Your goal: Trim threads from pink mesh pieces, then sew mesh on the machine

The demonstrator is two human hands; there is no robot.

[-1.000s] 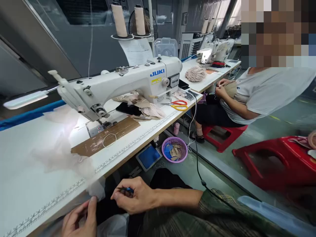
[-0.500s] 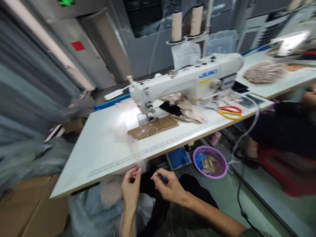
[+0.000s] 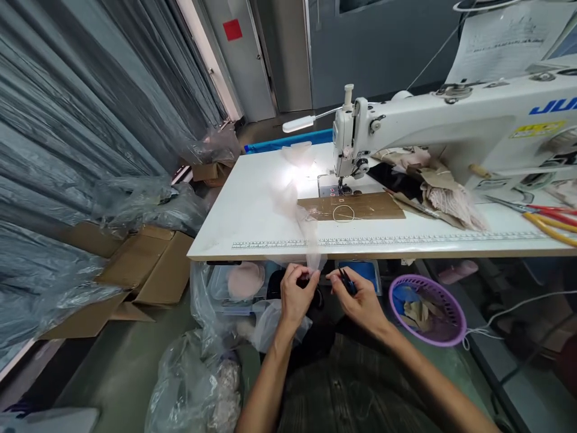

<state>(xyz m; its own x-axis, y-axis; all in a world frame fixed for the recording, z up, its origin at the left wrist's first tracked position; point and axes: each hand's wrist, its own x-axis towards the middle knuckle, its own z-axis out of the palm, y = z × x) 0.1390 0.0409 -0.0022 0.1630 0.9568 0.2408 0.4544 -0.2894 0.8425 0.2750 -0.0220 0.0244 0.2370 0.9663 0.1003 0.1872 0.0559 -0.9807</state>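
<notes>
My left hand (image 3: pixel 295 299) is closed in a pinch on the lower end of a sheer pale pink fabric strip (image 3: pixel 308 231), just in front of the table edge. The strip runs up over the edge onto the white sewing table (image 3: pixel 252 198), where the lamp glare washes it out. My right hand (image 3: pixel 364 307), a short gap to the right, is wrapped round small dark thread snips (image 3: pixel 347 281). Its thumb and forefinger meet towards the left hand; whether they also hold a thread is too small to tell. Beyond both hands stands a white sewing machine (image 3: pixel 415 126).
A brown taped strip (image 3: pixel 374 206) lies below the needle, with fabric scraps (image 3: pixel 451 198) beside it. Scissors with red and yellow handles (image 3: pixel 547 222) lie at right. Below the table are a purple basket (image 3: pixel 433 341) and plastic bags (image 3: pixel 180 379); a cardboard box (image 3: pixel 157 264) stands at left.
The view has swung left and come closer, so the machine now appears further right. Both hands keep their holds in front of the table edge; the snips show more clearly.
</notes>
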